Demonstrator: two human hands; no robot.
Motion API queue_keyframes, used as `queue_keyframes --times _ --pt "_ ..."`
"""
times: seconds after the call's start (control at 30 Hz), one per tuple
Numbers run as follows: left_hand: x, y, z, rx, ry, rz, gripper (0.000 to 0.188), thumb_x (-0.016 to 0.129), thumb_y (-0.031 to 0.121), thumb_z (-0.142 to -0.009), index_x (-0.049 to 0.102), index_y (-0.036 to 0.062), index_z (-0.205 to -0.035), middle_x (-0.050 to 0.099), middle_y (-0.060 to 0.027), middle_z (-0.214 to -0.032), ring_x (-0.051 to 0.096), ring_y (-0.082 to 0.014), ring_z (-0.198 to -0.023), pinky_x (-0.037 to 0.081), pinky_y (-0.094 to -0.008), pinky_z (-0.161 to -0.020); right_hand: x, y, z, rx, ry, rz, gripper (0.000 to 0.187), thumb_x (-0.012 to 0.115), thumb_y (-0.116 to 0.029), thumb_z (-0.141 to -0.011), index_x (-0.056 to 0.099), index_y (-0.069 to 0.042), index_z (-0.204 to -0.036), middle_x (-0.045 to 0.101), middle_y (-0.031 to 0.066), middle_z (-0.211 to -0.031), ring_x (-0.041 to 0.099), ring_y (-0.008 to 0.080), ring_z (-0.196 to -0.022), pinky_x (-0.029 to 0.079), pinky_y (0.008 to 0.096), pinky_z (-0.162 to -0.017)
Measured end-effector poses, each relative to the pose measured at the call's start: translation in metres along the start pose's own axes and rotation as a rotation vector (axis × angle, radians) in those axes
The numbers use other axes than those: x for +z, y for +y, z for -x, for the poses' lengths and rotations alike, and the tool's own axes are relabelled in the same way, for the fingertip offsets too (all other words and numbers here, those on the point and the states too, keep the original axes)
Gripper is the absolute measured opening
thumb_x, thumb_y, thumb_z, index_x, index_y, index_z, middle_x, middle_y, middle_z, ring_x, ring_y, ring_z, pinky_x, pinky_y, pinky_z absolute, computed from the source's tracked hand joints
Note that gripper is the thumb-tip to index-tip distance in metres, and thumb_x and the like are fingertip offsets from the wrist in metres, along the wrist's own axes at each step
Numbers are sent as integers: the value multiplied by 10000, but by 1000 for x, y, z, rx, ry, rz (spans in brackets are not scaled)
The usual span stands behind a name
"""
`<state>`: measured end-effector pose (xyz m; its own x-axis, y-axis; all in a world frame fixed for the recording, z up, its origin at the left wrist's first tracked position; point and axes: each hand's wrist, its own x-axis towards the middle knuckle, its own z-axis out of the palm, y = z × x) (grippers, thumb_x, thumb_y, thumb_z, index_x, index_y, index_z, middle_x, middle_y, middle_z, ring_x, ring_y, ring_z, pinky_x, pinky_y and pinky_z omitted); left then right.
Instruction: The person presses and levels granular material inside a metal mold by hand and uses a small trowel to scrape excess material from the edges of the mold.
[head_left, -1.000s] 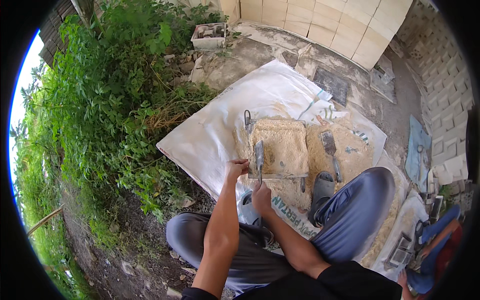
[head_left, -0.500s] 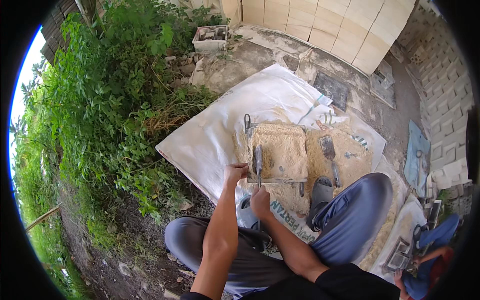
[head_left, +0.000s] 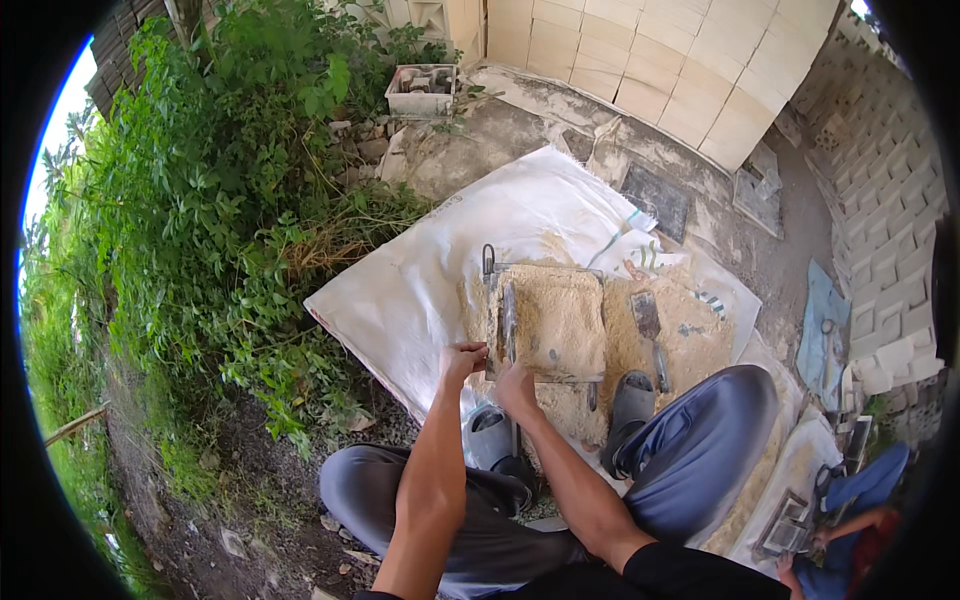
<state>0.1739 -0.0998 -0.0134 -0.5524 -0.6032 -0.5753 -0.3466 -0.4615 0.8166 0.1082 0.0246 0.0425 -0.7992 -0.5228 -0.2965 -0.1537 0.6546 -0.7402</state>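
Observation:
A square metal mould frame [head_left: 545,379], filled with pale sandy mix [head_left: 565,315], lies on a white woven sack [head_left: 400,285] between my feet. My right hand [head_left: 517,391] is closed around the handle of a trowel. Its narrow, dusty blade [head_left: 509,310] stands on edge along the left side of the mix. At the frame's near left corner my left hand [head_left: 464,361] has its fingers closed on the edge; the fingertips are partly hidden. To the right of the mould, a second flat trowel [head_left: 646,315] rests on loose mix.
My grey sandals [head_left: 633,398] flank the near side of the mould. Leafy plants [head_left: 240,170] crowd the left. Cream tiles [head_left: 650,50] stand at the back, and stacked patterned blocks [head_left: 885,200] line the right. Another person [head_left: 850,545] works over a mould at lower right.
The trowel blade has shifted slightly along the left side and turned more edge-on. My right hand has moved closer to the mould's near edge. The view has shifted a little.

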Motion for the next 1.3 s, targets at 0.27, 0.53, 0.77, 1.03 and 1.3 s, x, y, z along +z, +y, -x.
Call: queue_keyframes --times 0.27,0.53,0.77,1.03,1.3 --pt "2 -5 5 16 53 83 251 711 92 -816 664 -34 -1028 678 -106 -861 667 -191 -716 575 -296 -675 -17 -39 -3 -62 161 -111 401 401 -285 -978 553 73 -880 608 334 -794 597 503 -810 486 518 -693" --pt "-3 -13 -1 -36 25 52 307 706 132 -830 636 -35 -1078 676 -120 -928 687 -226 -805 569 -309 -760 -32 -38 -11 -73 38 -5 395 395 -263 -973 576 86 -945 616 335 -844 614 482 -827 488 526 -719" --pt "8 2 4 32 -4 32 318 700 155 -838 638 -40 -1082 678 -119 -909 679 -212 -785 562 -303 -767 -5 -11 -2 -45 152 -103 392 399 -279 -976 557 79 -970 612 339 -849 602 494 -853 477 525 -742" --pt "-12 -13 7 18 68 67 293 697 135 -839 649 -29 -1077 672 -105 -936 663 -190 -805 567 -303 -755 -29 -41 24 -72 94 -102 429 425 -308 -968 586 78 -871 611 333 -814 598 494 -813 467 532 -687" --pt "12 -1 2 -16 3 15 290 709 134 -830 660 -6 -1079 681 -95 -946 668 -182 -789 572 -297 -723 14 42 38 -32 53 18 367 401 -292 -976 536 48 -944 590 353 -771 581 519 -768 464 554 -649"
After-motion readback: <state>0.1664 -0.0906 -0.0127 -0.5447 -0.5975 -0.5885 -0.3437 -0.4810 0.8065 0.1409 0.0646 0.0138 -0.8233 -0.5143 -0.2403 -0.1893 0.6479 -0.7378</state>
